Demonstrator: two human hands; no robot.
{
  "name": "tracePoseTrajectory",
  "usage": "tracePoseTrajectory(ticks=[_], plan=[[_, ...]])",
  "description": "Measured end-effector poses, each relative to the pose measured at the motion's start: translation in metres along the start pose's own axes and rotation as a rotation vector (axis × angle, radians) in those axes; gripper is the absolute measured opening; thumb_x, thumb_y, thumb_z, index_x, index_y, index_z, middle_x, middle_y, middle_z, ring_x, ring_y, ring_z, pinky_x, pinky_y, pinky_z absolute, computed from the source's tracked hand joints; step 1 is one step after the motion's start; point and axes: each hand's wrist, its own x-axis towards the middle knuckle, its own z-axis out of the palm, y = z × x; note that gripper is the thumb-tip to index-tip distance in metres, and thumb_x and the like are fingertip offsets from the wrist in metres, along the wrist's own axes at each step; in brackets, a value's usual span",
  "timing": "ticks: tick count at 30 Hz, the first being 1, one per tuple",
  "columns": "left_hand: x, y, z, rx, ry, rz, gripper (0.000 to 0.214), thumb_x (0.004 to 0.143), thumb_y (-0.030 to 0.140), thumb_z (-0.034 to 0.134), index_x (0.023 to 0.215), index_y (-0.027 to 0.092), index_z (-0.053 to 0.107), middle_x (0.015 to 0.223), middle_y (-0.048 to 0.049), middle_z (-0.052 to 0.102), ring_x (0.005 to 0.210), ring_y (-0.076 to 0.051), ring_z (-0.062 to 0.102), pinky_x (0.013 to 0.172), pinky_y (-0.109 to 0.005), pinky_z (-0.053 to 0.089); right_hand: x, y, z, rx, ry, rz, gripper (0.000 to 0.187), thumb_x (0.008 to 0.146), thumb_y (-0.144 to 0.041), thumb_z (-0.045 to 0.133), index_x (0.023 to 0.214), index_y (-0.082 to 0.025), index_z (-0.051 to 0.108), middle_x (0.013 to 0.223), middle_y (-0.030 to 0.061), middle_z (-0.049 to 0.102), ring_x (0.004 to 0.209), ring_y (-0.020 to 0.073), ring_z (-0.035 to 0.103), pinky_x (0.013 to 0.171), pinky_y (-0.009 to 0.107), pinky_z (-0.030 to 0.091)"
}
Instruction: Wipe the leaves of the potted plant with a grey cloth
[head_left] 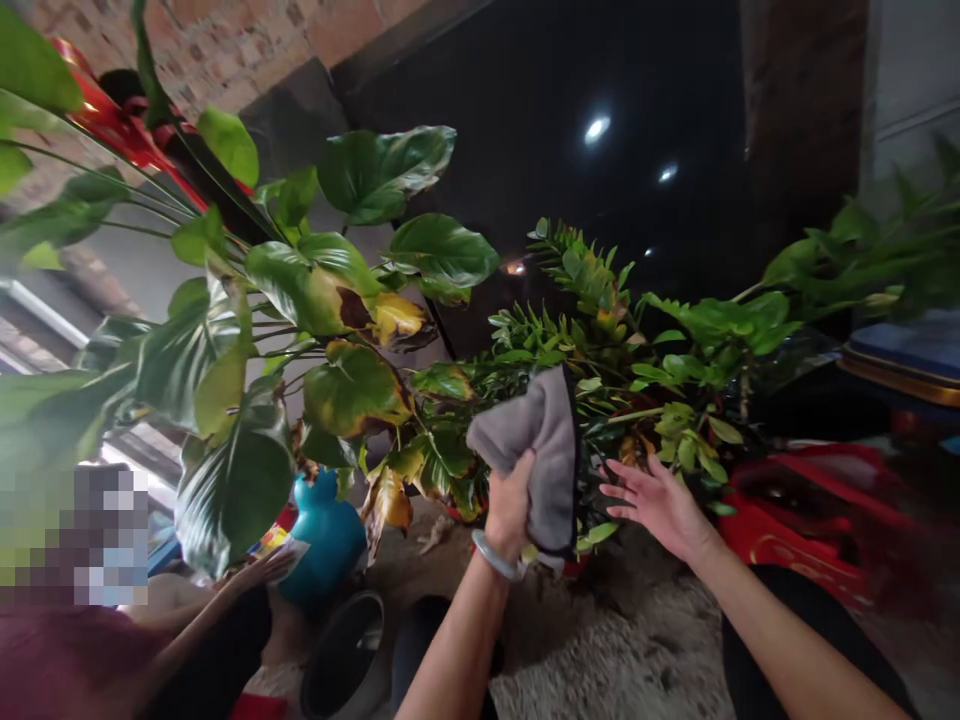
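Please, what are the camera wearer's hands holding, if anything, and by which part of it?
The left hand holds a gray cloth by its lower left side, as pictured. The right hand holds nothing.

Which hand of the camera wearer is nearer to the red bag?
Right. The open right hand is left of the red bag in the picture; the left hand, holding a gray cloth, is farther left.

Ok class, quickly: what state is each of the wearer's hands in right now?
Left hand: closed on a grey cloth.
Right hand: open, nothing visible in it.
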Motion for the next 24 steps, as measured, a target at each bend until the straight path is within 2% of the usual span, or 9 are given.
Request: tracePoseTrajectory(ticks=[3, 5, 8, 10, 12, 15, 19, 21, 24], plan=[[-0.028, -0.033, -0.021, 0.136, -0.101, -0.166, 0.043, 0.051, 0.034, 0.091, 0.085, 0.015, 0.074, 0.091, -0.0126, 0.080, 0.094, -0.034, 0.073, 0.091, -0.043, 0.058, -0.002, -0.002, -0.004, -0.017, -0.023, 0.009, 0.051, 0.087, -0.063, 0.051, 0.101, -0.022, 0.078, 0.111, 0.0135, 0.076, 0.098, 0.0304, 0.068, 0.076, 0.041, 0.055], [-0.044, -0.035, -0.034, 0.162, -0.124, -0.207, 0.050, 0.046, 0.037, 0.092, 0.087, 0.016, 0.073, 0.088, -0.0129, 0.079, 0.090, -0.035, 0.074, 0.087, -0.045, 0.059, -0.003, -0.004, -0.005, -0.031, -0.035, 0.019, 0.052, 0.087, -0.063, 0.050, 0.104, -0.022, 0.076, 0.111, 0.0141, 0.075, 0.097, 0.0297, 0.068, 0.077, 0.041, 0.054], [-0.038, -0.007, -0.033, 0.133, -0.081, -0.070, 0.053, 0.050, 0.037, 0.092, 0.095, 0.016, 0.072, 0.100, -0.0128, 0.078, 0.105, -0.034, 0.070, 0.098, -0.044, 0.054, -0.004, -0.005, -0.005, -0.037, -0.023, 0.030, 0.054, 0.086, -0.064, 0.049, 0.105, -0.021, 0.075, 0.113, 0.0140, 0.075, 0.088, 0.0279, 0.068, 0.076, 0.042, 0.055], [-0.019, 0.016, -0.021, 0.093, -0.005, 0.094, 0.049, 0.059, 0.037, 0.088, 0.101, 0.017, 0.072, 0.113, -0.0114, 0.076, 0.120, -0.031, 0.064, 0.109, -0.040, 0.045, -0.004, -0.005, -0.004, -0.025, -0.008, 0.032, 0.052, 0.086, -0.062, 0.051, 0.104, -0.020, 0.075, 0.114, 0.0138, 0.074, 0.083, 0.0267, 0.068, 0.074, 0.042, 0.055], [-0.001, 0.025, -0.010, 0.058, 0.062, 0.199, 0.045, 0.066, 0.037, 0.083, 0.106, 0.018, 0.071, 0.117, -0.0104, 0.075, 0.124, -0.029, 0.061, 0.112, -0.038, 0.041, -0.003, -0.004, -0.004, -0.003, -0.006, 0.023, 0.050, 0.086, -0.060, 0.052, 0.102, -0.019, 0.076, 0.113, 0.0141, 0.074, 0.085, 0.0270, 0.069, 0.074, 0.041, 0.056], [0.004, 0.003, -0.010, 0.116, 0.009, 0.122, 0.042, 0.065, 0.035, 0.083, 0.101, 0.015, 0.073, 0.109, -0.0110, 0.077, 0.115, -0.032, 0.066, 0.106, -0.043, 0.048, -0.002, -0.003, -0.005, 0.024, 0.003, 0.012, 0.046, 0.086, -0.058, 0.054, 0.097, -0.020, 0.077, 0.110, 0.0142, 0.075, 0.099, 0.0305, 0.069, 0.080, 0.042, 0.056], [-0.030, -0.036, -0.042, 0.318, -0.251, -0.143, 0.037, 0.056, 0.029, 0.089, 0.089, 0.018, 0.076, 0.095, -0.0100, 0.080, 0.101, -0.035, 0.071, 0.096, -0.044, 0.055, -0.001, -0.001, -0.008, -0.007, -0.005, 0.040, 0.048, 0.083, -0.060, 0.058, 0.101, -0.020, 0.076, 0.108, 0.0163, 0.075, 0.114, 0.0343, 0.065, 0.089, 0.044, 0.053], [-0.043, -0.030, -0.052, 0.351, -0.339, -0.172, 0.038, 0.054, 0.028, 0.090, 0.089, 0.019, 0.077, 0.095, -0.0099, 0.080, 0.101, -0.036, 0.071, 0.096, -0.044, 0.055, -0.001, -0.001, -0.008, -0.019, -0.017, 0.053, 0.054, 0.081, -0.064, 0.057, 0.105, -0.019, 0.075, 0.110, 0.0177, 0.074, 0.117, 0.0353, 0.063, 0.093, 0.045, 0.052], [-0.037, 0.006, -0.042, 0.228, -0.191, -0.067, 0.046, 0.056, 0.027, 0.090, 0.099, 0.018, 0.076, 0.101, -0.0103, 0.079, 0.111, -0.037, 0.067, 0.103, -0.045, 0.050, -0.002, -0.002, -0.003, -0.009, 0.001, 0.048, 0.055, 0.081, -0.067, 0.056, 0.103, -0.021, 0.074, 0.110, 0.0151, 0.075, 0.112, 0.0345, 0.065, 0.091, 0.047, 0.052]])
